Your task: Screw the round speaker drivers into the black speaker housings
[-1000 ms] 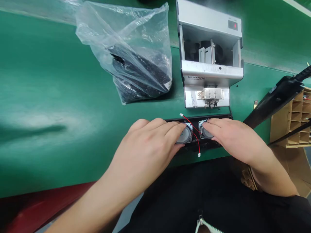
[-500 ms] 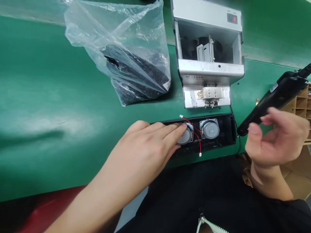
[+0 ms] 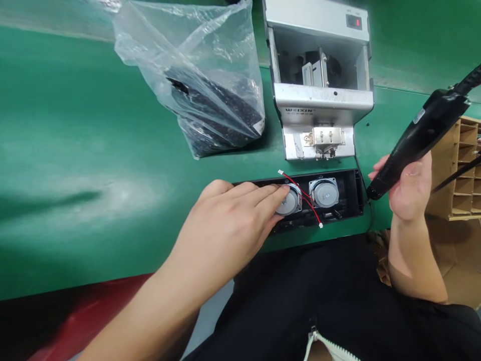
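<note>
A long black speaker housing (image 3: 352, 195) lies open side up on the green bench. Two round silver speakers sit in it: the right speaker (image 3: 325, 194) shows fully, the left speaker (image 3: 289, 203) is partly covered. My left hand (image 3: 235, 220) grips the housing's left end, fingertips resting against the left speaker. Red wires (image 3: 306, 199) with small white plugs cross between the speakers. In my right hand (image 3: 411, 193) is a black electric screwdriver (image 3: 423, 131), its lower end pointing down-left beside the housing's right end. The screwdriver hides some of my right fingers.
A silver screw feeder (image 3: 325, 98) stands behind the housing, its red switch at top right. Left of it lies a clear plastic bag (image 3: 218, 100) with black parts inside. A cardboard compartment box (image 3: 464, 170) is at the right, and a thin cable runs by the feeder.
My right hand has closed round the electric screwdriver, where before it was open in front of it. The lower red wire's plug has shifted right. My left hand stays on the housing.
</note>
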The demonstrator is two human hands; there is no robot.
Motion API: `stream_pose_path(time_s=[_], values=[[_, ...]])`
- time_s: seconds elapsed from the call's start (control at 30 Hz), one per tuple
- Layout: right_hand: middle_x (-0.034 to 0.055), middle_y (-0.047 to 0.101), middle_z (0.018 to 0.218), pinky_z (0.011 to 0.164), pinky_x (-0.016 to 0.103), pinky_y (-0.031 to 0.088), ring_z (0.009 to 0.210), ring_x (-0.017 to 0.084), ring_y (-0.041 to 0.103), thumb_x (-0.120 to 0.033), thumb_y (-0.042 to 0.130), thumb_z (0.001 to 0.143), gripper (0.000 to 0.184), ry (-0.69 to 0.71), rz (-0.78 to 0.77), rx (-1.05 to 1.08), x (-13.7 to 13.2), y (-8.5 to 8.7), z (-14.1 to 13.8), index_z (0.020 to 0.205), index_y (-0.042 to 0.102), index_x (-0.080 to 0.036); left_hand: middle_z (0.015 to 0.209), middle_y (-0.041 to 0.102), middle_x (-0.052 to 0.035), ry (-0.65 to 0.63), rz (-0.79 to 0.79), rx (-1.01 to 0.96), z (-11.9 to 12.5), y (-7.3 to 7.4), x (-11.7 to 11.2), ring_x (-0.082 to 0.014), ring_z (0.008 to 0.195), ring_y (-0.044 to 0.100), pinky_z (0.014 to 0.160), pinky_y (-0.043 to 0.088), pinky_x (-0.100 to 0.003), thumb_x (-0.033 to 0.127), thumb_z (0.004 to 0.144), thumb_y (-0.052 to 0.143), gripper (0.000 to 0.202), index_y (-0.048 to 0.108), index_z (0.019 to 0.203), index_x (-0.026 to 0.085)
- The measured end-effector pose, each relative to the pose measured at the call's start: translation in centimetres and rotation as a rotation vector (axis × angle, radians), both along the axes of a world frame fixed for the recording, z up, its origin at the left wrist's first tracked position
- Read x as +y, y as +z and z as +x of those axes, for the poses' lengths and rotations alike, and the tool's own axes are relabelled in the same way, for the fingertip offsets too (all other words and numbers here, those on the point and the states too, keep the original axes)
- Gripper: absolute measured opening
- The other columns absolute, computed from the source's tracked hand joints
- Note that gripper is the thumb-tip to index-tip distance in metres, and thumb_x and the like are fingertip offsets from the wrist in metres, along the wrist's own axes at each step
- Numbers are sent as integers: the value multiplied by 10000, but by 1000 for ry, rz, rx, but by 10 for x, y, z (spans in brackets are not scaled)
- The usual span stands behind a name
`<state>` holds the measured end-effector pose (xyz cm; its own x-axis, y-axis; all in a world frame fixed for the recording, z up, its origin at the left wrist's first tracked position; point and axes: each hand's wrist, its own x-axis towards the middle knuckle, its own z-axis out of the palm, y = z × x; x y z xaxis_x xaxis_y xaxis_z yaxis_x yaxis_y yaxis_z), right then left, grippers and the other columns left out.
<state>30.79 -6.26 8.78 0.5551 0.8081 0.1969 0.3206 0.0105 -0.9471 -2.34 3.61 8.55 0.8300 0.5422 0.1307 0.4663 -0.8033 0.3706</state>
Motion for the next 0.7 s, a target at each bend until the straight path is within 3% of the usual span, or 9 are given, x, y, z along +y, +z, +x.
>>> stream_pose_path(time_s=[0.13, 0.27, 0.37, 0.53, 0.63, 0.7], values=[[-42, 632, 740, 470, 319, 445, 536, 173, 540, -838, 568, 1081, 659, 15, 106, 22, 6, 13, -1, 1499, 695, -345, 1277, 945, -120, -15, 14, 30, 0, 1, 2, -371, 975, 851, 779, 427, -525, 306, 1228, 498, 377, 824, 1412, 257], [-23, 587, 731, 525, 373, 532, 550, 205, 585, -754, 456, 1121, 622, -13, 135, 11, -1, 35, 4, 1499, 691, -319, 1254, 945, -122, -11, 3, 39, 0, 1, 2, -376, 964, 834, 789, 422, -526, 271, 1168, 580, 345, 828, 1407, 256], [-20, 646, 816, 526, 361, 580, 565, 179, 646, -752, 533, 1133, 532, -27, 91, 51, -7, 50, 7, 1365, 752, -326, 1218, 947, -126, -29, 10, 25, 0, 0, 3, -380, 941, 822, 782, 407, -519, 250, 1131, 637, 325, 821, 1396, 211], [-29, 697, 811, 409, 292, 498, 512, 141, 631, -725, 696, 1086, 490, -94, 74, 235, -6, 72, 4, 1272, 827, -291, 1249, 949, -117, -31, -15, 38, 2, 1, 6, -362, 929, 816, 768, 373, -494, 224, 1106, 679, 300, 838, 1361, 228], [-8, 732, 790, 375, 292, 490, 515, 151, 625, -675, 762, 984, 510, -107, 145, 256, 1, 83, 8, 1217, 889, -239, 1281, 944, -122, -35, -33, 65, 5, 3, 6, -356, 955, 822, 779, 385, -489, 201, 1109, 679, 314, 849, 1372, 219], [-20, 716, 730, 317, 271, 393, 449, 134, 539, -684, 762, 947, 521, -89, 263, 223, 8, 87, 12, 1195, 931, -258, 1289, 941, -129, -36, -30, 63, 5, 3, 6, -356, 979, 828, 790, 402, -490, 180, 1103, 678, 323, 849, 1376, 202]])
